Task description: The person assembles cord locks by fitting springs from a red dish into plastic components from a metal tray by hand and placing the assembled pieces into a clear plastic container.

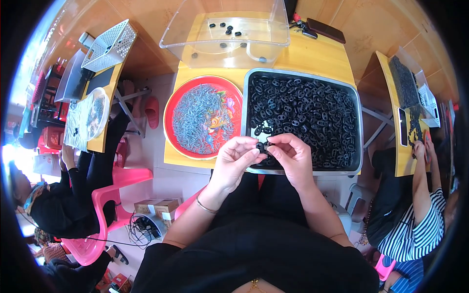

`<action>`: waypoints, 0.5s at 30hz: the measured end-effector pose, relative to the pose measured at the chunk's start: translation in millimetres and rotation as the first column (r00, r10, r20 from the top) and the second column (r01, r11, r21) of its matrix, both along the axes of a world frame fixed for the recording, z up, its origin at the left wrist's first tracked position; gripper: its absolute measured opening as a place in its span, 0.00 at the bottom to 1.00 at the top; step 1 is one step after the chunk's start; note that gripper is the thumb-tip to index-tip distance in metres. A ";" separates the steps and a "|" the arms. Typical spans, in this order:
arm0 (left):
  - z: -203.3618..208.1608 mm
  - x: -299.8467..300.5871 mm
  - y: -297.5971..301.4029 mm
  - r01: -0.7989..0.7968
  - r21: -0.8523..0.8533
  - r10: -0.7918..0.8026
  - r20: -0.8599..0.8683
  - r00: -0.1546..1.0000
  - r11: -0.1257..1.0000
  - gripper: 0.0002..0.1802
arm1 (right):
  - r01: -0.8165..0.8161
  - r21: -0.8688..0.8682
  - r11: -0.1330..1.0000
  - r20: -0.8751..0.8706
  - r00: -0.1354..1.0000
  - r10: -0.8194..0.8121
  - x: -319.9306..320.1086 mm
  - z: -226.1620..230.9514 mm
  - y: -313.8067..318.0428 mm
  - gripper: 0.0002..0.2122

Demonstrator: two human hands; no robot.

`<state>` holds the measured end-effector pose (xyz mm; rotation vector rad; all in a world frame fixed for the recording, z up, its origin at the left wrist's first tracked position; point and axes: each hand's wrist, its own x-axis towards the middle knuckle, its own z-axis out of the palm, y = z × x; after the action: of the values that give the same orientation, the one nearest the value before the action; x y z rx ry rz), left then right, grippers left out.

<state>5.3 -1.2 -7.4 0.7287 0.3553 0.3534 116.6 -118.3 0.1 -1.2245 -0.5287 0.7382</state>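
Between the fingertips of my two hands is a small black oval piece (261, 147), partly covered by the fingers. My left hand (231, 164) pinches it from one side, thumb against forefinger. From the other side my right hand (296, 162) is closed on it in the same way. Both hands are over the near left edge of a metal tray (362, 132) heaped with black oval two-holed pieces (303, 110). To its left lies a round red tray (169, 132) with a flower pattern, covered in small silvery pins or screws (198, 110).
At the back of the yellow table (322, 53) a clear plastic bin (195, 49) holds several black pieces. A dark phone or wallet (326, 31) and keys (308, 33) lie beside it. Co-workers sit at tables on both sides. A pink chair (100, 210) stands at left.
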 end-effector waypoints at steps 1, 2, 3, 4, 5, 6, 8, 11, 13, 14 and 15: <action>0.6 0.4 0.2 -0.004 0.025 0.004 0.008 1.000 1.000 0.10 | 0.001 -0.001 1.000 0.000 1.000 -0.001 -0.3 0.5 -0.1 0.08; 0.9 0.8 0.4 -0.008 0.049 0.007 0.017 1.000 0.999 0.10 | 0.005 0.011 1.000 -0.012 1.000 -0.005 -0.7 0.9 0.0 0.07; 0.6 1.1 0.5 -0.008 0.049 0.007 0.016 1.000 0.999 0.10 | 0.010 0.022 1.000 -0.023 1.000 -0.009 -1.2 1.1 0.2 0.07; 0.1 1.5 0.5 -0.009 0.069 0.008 0.015 1.000 0.998 0.10 | 0.010 0.021 1.000 -0.023 1.000 -0.010 -1.7 1.9 0.5 0.07; -0.2 1.7 0.5 -0.011 0.089 0.010 0.014 1.000 0.996 0.10 | 0.013 0.023 1.000 -0.021 1.000 -0.013 -2.3 3.0 1.0 0.07; -0.5 2.1 0.2 -0.011 0.089 0.010 0.014 1.000 0.996 0.10 | 0.017 0.025 1.000 -0.019 1.000 -0.016 -2.5 3.5 0.9 0.07; -0.8 2.8 -0.3 -0.033 0.105 0.030 0.032 0.999 0.994 0.11 | 0.020 0.025 0.999 -0.007 1.000 -0.019 -2.3 1.3 0.2 0.07; 0.5 3.9 -1.8 -0.054 0.126 0.052 0.021 0.998 0.990 0.11 | 0.020 0.020 1.000 0.001 1.000 -0.020 -2.6 1.4 0.0 0.07; 0.4 2.9 -1.2 -0.059 0.138 0.056 0.024 0.998 0.989 0.11 | 0.017 0.016 1.000 -0.003 1.000 -0.017 -2.8 2.9 0.1 0.07; 0.4 2.4 -0.9 -0.062 0.150 0.058 0.027 0.998 0.987 0.12 | 0.013 0.006 1.000 0.001 1.000 -0.013 -2.6 3.7 0.0 0.07; 0.4 2.2 -0.8 -0.063 0.150 0.059 0.026 0.998 0.987 0.12 | 0.010 -0.004 1.000 0.004 1.000 -0.010 -2.5 4.4 -0.3 0.07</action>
<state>7.5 -2.1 -7.0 0.8623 0.3333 0.4491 114.1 -118.6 4.4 -1.2320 -0.5239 0.7287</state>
